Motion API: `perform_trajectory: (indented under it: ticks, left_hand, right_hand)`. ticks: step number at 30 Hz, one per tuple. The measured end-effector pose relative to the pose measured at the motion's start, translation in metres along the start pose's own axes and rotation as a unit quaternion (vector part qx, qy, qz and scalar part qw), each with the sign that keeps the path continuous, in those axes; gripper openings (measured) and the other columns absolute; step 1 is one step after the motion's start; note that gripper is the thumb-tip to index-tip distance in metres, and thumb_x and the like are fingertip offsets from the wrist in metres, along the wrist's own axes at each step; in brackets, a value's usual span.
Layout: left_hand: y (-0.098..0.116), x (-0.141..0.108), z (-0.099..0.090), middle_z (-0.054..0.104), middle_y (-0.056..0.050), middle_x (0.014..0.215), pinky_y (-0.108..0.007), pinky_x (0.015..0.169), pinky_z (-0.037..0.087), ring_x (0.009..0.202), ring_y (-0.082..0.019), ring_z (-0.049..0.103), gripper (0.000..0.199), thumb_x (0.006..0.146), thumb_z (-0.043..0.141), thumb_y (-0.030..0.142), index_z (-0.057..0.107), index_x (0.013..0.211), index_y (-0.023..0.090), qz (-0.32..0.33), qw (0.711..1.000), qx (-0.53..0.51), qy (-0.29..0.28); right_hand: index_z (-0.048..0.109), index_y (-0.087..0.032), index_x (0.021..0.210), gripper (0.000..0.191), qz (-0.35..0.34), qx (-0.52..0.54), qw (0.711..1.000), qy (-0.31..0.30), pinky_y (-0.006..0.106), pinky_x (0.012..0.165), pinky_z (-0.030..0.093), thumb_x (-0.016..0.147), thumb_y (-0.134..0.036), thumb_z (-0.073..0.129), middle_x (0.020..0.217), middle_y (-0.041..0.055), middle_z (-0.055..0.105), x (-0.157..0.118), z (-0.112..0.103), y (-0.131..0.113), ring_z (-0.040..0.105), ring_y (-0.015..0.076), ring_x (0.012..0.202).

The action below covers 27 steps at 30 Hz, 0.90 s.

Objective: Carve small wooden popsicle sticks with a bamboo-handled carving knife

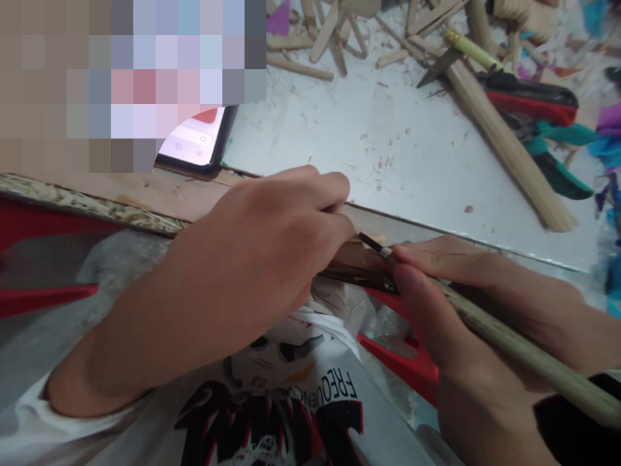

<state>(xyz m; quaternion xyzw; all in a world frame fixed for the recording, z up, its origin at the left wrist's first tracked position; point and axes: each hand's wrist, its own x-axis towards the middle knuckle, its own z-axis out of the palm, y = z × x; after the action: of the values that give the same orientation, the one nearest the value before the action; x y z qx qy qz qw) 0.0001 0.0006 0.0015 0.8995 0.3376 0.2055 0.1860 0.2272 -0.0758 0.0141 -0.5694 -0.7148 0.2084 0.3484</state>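
Note:
My right hand (466,304) is closed around a slim wooden-handled tool (504,343), with thumb and fingers pinching it near a metal collar. Its narrow dark tip points up and left, close to the fingertips of my left hand (286,226). That hand is curled over the table's front edge, knuckles up. What its fingers grip is hidden beneath them. A small pale wood piece (374,238) shows between the left fingers and the tool tip; I cannot tell whether it is held.
Several wooden sticks (324,32) and shavings litter the back of the white table (310,123). At right lie a wooden handle (514,149), a red-and-black tool (533,97) and teal-handled pliers (557,155). A phone (198,145) lies at left, partly behind a blurred patch. Red chair parts (407,362) show below.

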Motion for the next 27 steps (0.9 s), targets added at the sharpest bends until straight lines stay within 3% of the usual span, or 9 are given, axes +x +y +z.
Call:
perform_trajectory:
  ticks: [3, 8, 14, 21, 27]
  left_hand:
    - [0.003, -0.001, 0.000, 0.069, 0.000, 0.096, -0.029, 0.072, 0.047, 0.091, -0.016, 0.067, 0.037, 0.106, 0.045, 0.010, 0.078, 0.092, 0.020, -0.012, 1.000, 0.013, 0.006]
    - [0.006, -0.003, -0.001, 0.069, 0.001, 0.100, -0.029, 0.073, 0.049, 0.092, -0.016, 0.068, 0.039, 0.109, 0.044, 0.013, 0.079, 0.095, 0.021, -0.025, 1.000, 0.014, 0.008]
    - [0.005, -0.003, -0.001, 0.071, 0.001, 0.100, -0.034, 0.072, 0.050, 0.093, -0.017, 0.067, 0.040, 0.107, 0.044, 0.010, 0.081, 0.103, 0.024, -0.022, 1.000, 0.004, 0.001]
    - [0.003, -0.001, 0.000, 0.072, 0.000, 0.099, -0.035, 0.070, 0.052, 0.092, -0.018, 0.068, 0.039, 0.105, 0.046, 0.009, 0.082, 0.103, 0.024, -0.013, 1.000, 0.001, 0.001]
    - [0.003, -0.001, 0.000, 0.071, 0.000, 0.095, -0.033, 0.069, 0.052, 0.090, -0.017, 0.066, 0.041, 0.104, 0.046, 0.008, 0.082, 0.095, 0.025, -0.014, 1.000, 0.002, -0.007]
  right_hand:
    - [0.077, -0.023, 0.103, 0.028, -0.022, -0.018, 1.000, 0.004, 0.030, 0.076, 0.068, 0.083, -0.004, 0.078, 0.097, 0.0016, 0.082, 0.002, -0.001, 0.002, 0.077, 0.0185, 0.081]
    - [0.077, -0.021, 0.111, 0.039, -0.060, -0.043, 0.995, -0.064, 0.032, 0.081, 0.069, 0.078, -0.001, 0.079, 0.106, 0.0019, 0.082, 0.004, -0.008, 0.005, 0.078, 0.0194, 0.084]
    - [0.076, -0.021, 0.111, 0.038, -0.075, -0.052, 0.993, -0.070, 0.032, 0.080, 0.069, 0.078, -0.001, 0.078, 0.105, 0.0022, 0.082, 0.006, -0.009, 0.005, 0.075, 0.0170, 0.078]
    - [0.078, -0.023, 0.096, 0.015, -0.045, -0.092, 0.995, -0.008, 0.036, 0.072, 0.064, 0.090, -0.015, 0.068, 0.087, 0.0057, 0.080, 0.002, 0.006, 0.001, 0.077, 0.0213, 0.079]
    - [0.078, -0.023, 0.103, 0.025, -0.091, -0.091, 0.991, 0.020, 0.031, 0.070, 0.064, 0.084, -0.007, 0.073, 0.089, 0.0042, 0.081, 0.001, 0.009, 0.003, 0.078, 0.0188, 0.079]
